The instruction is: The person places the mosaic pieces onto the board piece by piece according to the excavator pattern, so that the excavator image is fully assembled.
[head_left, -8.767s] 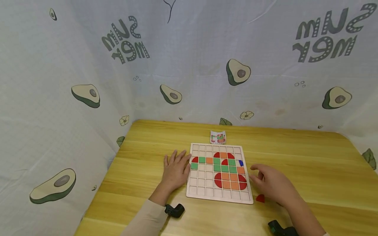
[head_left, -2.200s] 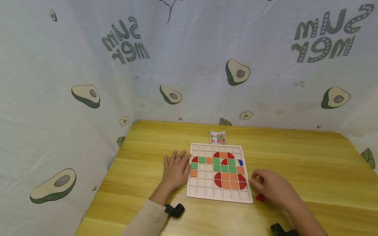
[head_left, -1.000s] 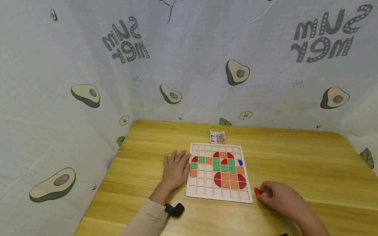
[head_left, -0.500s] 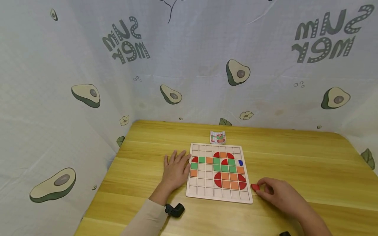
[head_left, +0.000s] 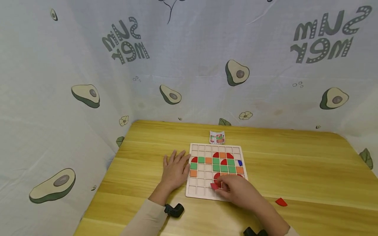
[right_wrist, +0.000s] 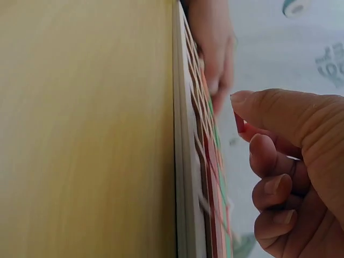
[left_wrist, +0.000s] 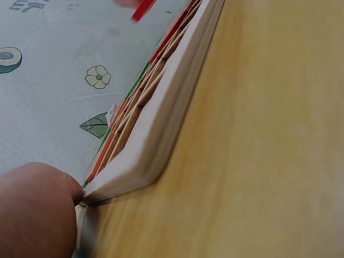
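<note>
A pale wooden grid board [head_left: 201, 191] lies on the table, with red quarter-round, green and orange square tiles and one blue tile [head_left: 240, 163] in its cells. My right hand [head_left: 237, 191] is over the board's lower part and pinches a red quarter-round tile [head_left: 214, 186] between thumb and finger. In the right wrist view that red tile [right_wrist: 239, 122] stands off the board, its other fingers curled below. My left hand [head_left: 175, 171] rests flat beside the board's left edge, fingers spread; its thumb [left_wrist: 40, 207] touches the corner in the left wrist view. The right hand hides some lower tiles.
Another red quarter-round tile [head_left: 281, 202] lies on the table right of the board. Behind the board stands a small curved pattern card [head_left: 217, 137]. A printed curtain [head_left: 200, 65] hangs behind the wooden table [head_left: 295, 157].
An orange tile came into the left column earlier. My right hand then picked a red tile off the table and carried it left over the board, uncovering another red tile. The left hand stayed.
</note>
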Motion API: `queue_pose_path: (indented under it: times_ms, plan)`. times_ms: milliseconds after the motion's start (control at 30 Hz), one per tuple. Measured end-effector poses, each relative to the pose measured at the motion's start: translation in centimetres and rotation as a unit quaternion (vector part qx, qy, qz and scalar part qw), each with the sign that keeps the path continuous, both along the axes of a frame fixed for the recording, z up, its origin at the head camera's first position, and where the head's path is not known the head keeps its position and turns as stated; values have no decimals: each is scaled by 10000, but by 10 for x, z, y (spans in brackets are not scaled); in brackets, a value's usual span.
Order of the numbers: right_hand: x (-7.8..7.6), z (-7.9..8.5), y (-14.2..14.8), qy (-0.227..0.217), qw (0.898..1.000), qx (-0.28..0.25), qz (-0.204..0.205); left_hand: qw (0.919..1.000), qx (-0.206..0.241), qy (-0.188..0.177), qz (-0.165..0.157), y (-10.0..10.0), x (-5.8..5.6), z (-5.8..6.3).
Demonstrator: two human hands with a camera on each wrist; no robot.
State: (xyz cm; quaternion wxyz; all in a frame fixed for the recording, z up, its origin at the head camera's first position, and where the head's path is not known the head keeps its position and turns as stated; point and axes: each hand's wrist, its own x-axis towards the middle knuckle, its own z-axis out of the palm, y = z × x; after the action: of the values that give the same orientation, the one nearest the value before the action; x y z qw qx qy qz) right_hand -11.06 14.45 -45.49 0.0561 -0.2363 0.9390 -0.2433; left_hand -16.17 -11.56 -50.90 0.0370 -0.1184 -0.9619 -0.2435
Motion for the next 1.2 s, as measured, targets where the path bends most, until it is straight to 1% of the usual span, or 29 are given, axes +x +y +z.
queue_pose_path:
  times_ms: [167, 300, 467, 633, 800, 933, 1067, 1200]
  plan:
    - [-7, -5, -36, 83, 9997, 64, 222, 10000, -29, -15, 2, 0, -1, -1]
    - [-12, -10, -58, 192, 9992, 113, 322, 10000, -84, -38, 3, 0, -2, -2]
    - [-18, -15, -72, 427, 9986, 205, 251, 9999, -139, -20, -23, 0, -3, -2]
    - [-21, -17, -76, 313, 9992, 238, 65, 9998, -201, 25, -2, -1, -3, -3]
    - [-21, -16, -72, 213, 9994, 250, -47, 9999, -157, 29, 15, -1, -3, -2]
    - [-17, -14, -61, 117, 9995, 197, -212, 9999, -133, -6, -31, -1, -2, -2]
    - [-14, -9, -35, -87, 9988, 114, -477, 9999, -101, -34, -57, 0, -1, -1]
    - [-10, -2, 3, -413, 9966, 163, -689, 10000, -82, -30, -19, -1, -1, -2]
